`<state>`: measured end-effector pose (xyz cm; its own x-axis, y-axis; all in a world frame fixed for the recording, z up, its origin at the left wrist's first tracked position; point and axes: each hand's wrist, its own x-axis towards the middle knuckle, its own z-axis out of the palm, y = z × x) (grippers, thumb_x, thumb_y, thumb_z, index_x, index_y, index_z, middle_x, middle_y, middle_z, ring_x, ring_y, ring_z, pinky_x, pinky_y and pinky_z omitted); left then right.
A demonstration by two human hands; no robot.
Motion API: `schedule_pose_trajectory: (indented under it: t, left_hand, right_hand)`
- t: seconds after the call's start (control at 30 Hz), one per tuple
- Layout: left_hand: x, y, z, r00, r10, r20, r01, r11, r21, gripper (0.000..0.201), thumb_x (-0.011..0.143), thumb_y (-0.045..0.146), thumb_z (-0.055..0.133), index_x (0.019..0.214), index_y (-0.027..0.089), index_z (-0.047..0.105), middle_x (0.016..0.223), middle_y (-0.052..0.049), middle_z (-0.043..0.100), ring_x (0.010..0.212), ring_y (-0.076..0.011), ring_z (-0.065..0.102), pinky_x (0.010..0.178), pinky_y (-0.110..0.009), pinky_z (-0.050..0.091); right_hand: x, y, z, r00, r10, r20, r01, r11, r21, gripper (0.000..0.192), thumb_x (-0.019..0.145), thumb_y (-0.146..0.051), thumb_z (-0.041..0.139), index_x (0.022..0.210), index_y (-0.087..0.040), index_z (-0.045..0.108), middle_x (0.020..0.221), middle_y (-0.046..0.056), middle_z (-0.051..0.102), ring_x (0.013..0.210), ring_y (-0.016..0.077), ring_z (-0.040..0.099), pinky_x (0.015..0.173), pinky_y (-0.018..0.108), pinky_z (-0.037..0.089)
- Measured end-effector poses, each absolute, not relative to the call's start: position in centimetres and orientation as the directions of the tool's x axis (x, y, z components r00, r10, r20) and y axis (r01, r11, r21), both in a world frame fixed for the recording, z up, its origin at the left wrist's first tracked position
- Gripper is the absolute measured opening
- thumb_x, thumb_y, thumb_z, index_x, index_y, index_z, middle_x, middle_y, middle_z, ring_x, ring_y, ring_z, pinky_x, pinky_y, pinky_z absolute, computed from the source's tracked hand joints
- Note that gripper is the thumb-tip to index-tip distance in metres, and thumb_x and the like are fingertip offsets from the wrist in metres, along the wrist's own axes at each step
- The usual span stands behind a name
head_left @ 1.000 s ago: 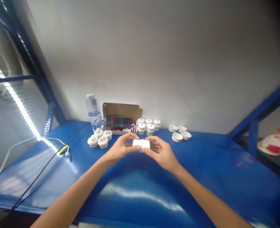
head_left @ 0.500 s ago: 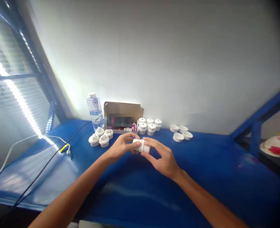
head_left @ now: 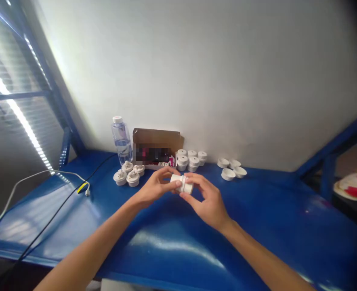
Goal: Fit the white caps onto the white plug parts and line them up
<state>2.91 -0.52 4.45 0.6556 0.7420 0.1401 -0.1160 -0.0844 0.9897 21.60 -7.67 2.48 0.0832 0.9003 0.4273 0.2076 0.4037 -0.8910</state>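
Both hands meet above the middle of the blue counter [head_left: 257, 226], closed around one small white plastic piece [head_left: 182, 184] made of two round halves set face to face. The left hand [head_left: 154, 189] pinches the left half between thumb and fingertips; the right hand [head_left: 207, 200] curls its fingers over the right half, thumb underneath. Neither hand is open, and both grip the same piece, which hangs clear of the counter just in front of the cardboard box [head_left: 157, 147].

By the look of it, the step in hand is joining or twisting the two halves together. A faint seam shows between them, though the view is too soft to tell whether they are fully seated. The next move would call for a firm counter-turn or squeeze with the halves kept square to each other.

The piece is smooth, matte and cylindrical. Far left of it stands a cluster of white round sockets [head_left: 129, 174] with raised fittings on top, beside a clear water bottle [head_left: 120, 139] with a white cap. Right of the box are stacked white caps [head_left: 192, 159], and further right four shallow white cups [head_left: 231, 169]. The counter is glossy and slightly dented, with a black cable [head_left: 60, 206] and a white cable [head_left: 24, 182] trailing off at the left.
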Motion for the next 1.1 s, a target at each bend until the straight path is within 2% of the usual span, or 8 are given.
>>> schedule_pose_trajectory:
  t: [0.1,0.2,0.3,0.4,0.5,0.67,0.8,1.1]
  left_hand:
    - [3.1,-0.8,4.6,0.663,0.688,0.295,-0.194,-0.223,0.955,0.038,0.073,0.035,0.084,0.099,0.017,0.063,0.112,-0.009,0.065,0.100,-0.0217,0.064,0.089,-0.034,0.049]
    - [3.4,-1.3,4.6,0.643,0.677,0.357,-0.227,-0.276,0.934,0.040,0.073,0.034,0.084,0.103,0.018,0.064,0.123,-0.011,0.062,0.110,-0.0240,0.062,0.096,-0.035,0.048]
    - [3.4,-1.4,4.9,0.600,0.757,0.258,-0.179,-0.188,0.966,0.048,0.082,0.044,0.075,0.120,0.021,0.057,0.125,-0.012,0.061,0.105,-0.0228,0.065,0.088,-0.035,0.052]
    - [3.2,-1.0,5.0,0.635,0.764,0.112,-0.040,-0.112,0.993,0.045,0.090,0.054,0.060,0.113,0.016,0.058,0.094,-0.009,0.068,0.080,-0.0198,0.068,0.075,-0.034,0.054]
    - [3.1,-0.5,4.7,0.659,0.725,0.202,-0.005,-0.264,0.965,0.041,0.086,0.045,0.070,0.112,0.016,0.057,0.093,-0.008,0.070,0.087,-0.0213,0.068,0.083,-0.035,0.053]
    - [2.8,-0.2,4.2,0.628,0.687,0.365,0.214,-0.604,0.768,0.048,0.081,0.035,0.073,0.125,0.022,0.056,0.127,-0.010,0.063,0.113,-0.0267,0.061,0.094,-0.038,0.049]
    - [1.6,0.6,4.9,0.557,0.729,0.398,0.473,-0.672,0.570,0.035,0.087,0.035,0.063,0.119,0.023,0.060,0.126,-0.010,0.062,0.118,-0.0292,0.058,0.101,-0.042,0.044]
    - [-1.9,3.5,6.7,0.291,0.853,0.432,0.878,-0.418,0.235,0.023,0.089,0.034,0.052,0.104,0.021,0.063,0.111,-0.010,0.069,0.108,-0.0291,0.062,0.093,-0.039,0.046]
  right_hand:
    - [21.9,-7.4,2.9,0.061,0.987,0.148,-0.010,0.149,-0.989,0.039,0.082,-0.052,0.072,0.104,-0.020,0.065,0.090,0.008,0.074,0.075,0.0225,0.071,0.065,0.034,0.058]
    - [22.3,-7.0,3.2,0.017,0.999,0.027,-0.126,0.029,-0.992,0.040,0.083,-0.054,0.071,0.100,-0.017,0.065,0.078,0.005,0.071,0.065,0.0184,0.067,0.059,0.029,0.053]
    - [22.4,-7.0,3.2,0.119,0.982,0.143,-0.090,0.155,-0.984,0.041,0.079,-0.049,0.077,0.105,-0.020,0.064,0.094,0.006,0.073,0.077,0.0195,0.069,0.070,0.032,0.056]
    - [22.0,-7.2,2.8,0.144,0.953,0.265,0.003,0.268,-0.964,0.043,0.077,-0.046,0.079,0.108,-0.021,0.064,0.103,0.007,0.073,0.087,0.0225,0.069,0.076,0.034,0.056]
    - [22.0,-7.0,2.6,0.125,0.972,0.198,-0.004,0.200,-0.980,0.049,0.079,-0.049,0.077,0.117,-0.020,0.063,0.094,0.007,0.073,0.075,0.0209,0.067,0.065,0.032,0.054]
    - [24.6,-5.7,2.4,0.177,0.953,0.244,0.278,0.190,-0.942,0.051,0.083,-0.051,0.069,0.122,-0.019,0.068,0.092,0.008,0.071,0.075,0.0218,0.065,0.068,0.036,0.054]
    - [28.0,-4.1,0.9,0.224,0.860,0.458,0.724,0.168,-0.670,0.047,0.080,-0.043,0.069,0.121,-0.022,0.070,0.107,0.009,0.065,0.083,0.0227,0.064,0.086,0.042,0.053]
    - [30.8,-1.8,-2.6,0.348,0.804,0.482,0.745,0.074,-0.663,0.041,0.075,-0.039,0.070,0.105,-0.019,0.051,0.101,0.009,0.061,0.068,0.0176,0.059,0.067,0.034,0.051]
